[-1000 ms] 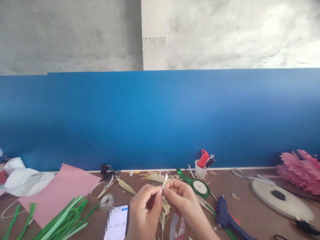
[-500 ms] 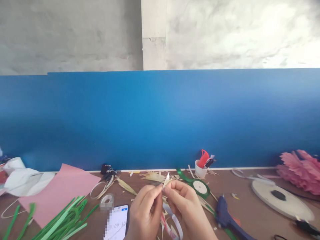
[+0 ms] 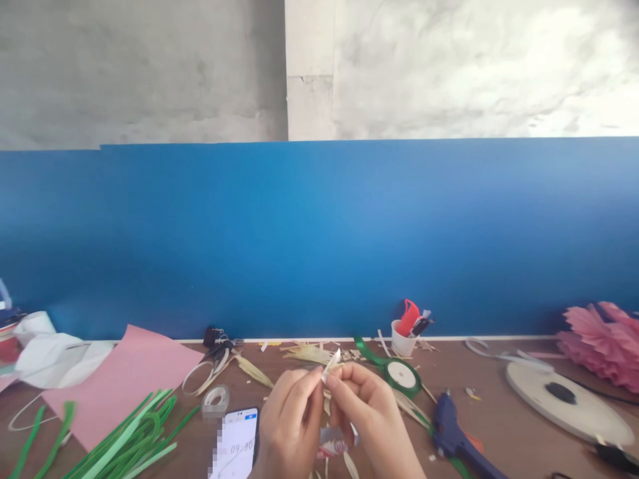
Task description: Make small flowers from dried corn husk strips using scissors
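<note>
Left hand: the left hand [image 3: 289, 426] is closed, thumb and forefinger pinched on the pale strip [image 3: 331, 362] from the left.
Right hand: the right hand [image 3: 367, 416] is closed, fingertips pinching the same strip from the right; the two hands touch.
Strip position: held above the table [image 3: 499, 426], its tip pointing up and to the right.
Left of hands: phone [image 3: 235, 442] lying flat, clear tape roll [image 3: 215, 398], green strips [image 3: 124, 439], pink sheet [image 3: 117, 382].
Right of hands: green ribbon spool [image 3: 401, 374], blue glue gun [image 3: 452, 436], white cup [image 3: 402, 339], large white reel [image 3: 562, 400].
</note>
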The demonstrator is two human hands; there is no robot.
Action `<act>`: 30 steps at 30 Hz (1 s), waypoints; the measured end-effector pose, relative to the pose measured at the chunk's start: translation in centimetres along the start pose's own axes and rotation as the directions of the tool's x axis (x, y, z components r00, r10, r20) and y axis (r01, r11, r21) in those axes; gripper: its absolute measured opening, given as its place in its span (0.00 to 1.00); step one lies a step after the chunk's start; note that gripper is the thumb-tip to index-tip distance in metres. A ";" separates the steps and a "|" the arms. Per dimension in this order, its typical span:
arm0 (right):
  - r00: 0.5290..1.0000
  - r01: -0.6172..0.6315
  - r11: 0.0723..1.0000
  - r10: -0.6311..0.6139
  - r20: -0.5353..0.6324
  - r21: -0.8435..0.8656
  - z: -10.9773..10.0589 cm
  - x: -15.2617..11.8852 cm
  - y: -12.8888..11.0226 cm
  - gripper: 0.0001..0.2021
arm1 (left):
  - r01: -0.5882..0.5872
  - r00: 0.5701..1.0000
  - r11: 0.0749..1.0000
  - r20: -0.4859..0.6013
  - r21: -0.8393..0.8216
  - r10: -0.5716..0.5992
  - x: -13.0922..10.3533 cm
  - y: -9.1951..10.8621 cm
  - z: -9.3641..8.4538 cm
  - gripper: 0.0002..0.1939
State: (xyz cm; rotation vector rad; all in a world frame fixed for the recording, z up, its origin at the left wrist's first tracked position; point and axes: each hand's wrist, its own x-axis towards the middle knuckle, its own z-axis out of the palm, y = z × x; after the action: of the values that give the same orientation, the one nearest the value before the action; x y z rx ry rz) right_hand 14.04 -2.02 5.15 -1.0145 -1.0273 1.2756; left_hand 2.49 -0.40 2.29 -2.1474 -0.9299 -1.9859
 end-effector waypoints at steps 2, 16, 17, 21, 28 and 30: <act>1.000 -0.020 1.000 0.020 0.017 -0.002 0.1 -0.1 -0.1 0.21 | 0.006 1.000 1.000 0.014 0.010 -0.006 0.0 -0.1 -0.1 0.13; 1.000 -0.008 0.999 0.008 -0.008 0.041 0.3 0.2 0.7 0.21 | 0.054 0.998 0.999 0.015 -0.004 -0.054 -0.1 0.0 0.2 0.11; 1.000 -0.008 0.999 0.009 -0.012 0.045 0.3 0.2 0.6 0.21 | 0.076 0.997 0.997 0.020 -0.018 -0.075 0.0 0.1 0.1 0.10; 1.000 -0.028 0.999 0.028 -0.008 0.045 0.2 0.1 0.3 0.21 | 0.125 0.990 0.990 0.071 -0.065 -0.121 0.4 0.3 -0.1 0.10; 1.000 -0.023 0.997 0.023 0.001 -0.068 -0.5 0.1 -0.6 0.21 | 0.197 0.969 0.971 0.175 -0.136 -0.172 1.1 0.4 -0.6 0.09; 1.000 -0.016 0.997 0.015 -0.013 -0.080 -0.5 0.1 -0.7 0.21 | 0.287 0.944 0.943 0.217 -0.169 -0.248 1.2 0.5 -0.6 0.09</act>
State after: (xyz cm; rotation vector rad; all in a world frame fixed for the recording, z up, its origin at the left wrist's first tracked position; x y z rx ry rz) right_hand 14.71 -1.94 5.67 -1.0920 -1.0699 1.2473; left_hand 2.18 -0.67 3.67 -2.4773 -1.1552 -2.0978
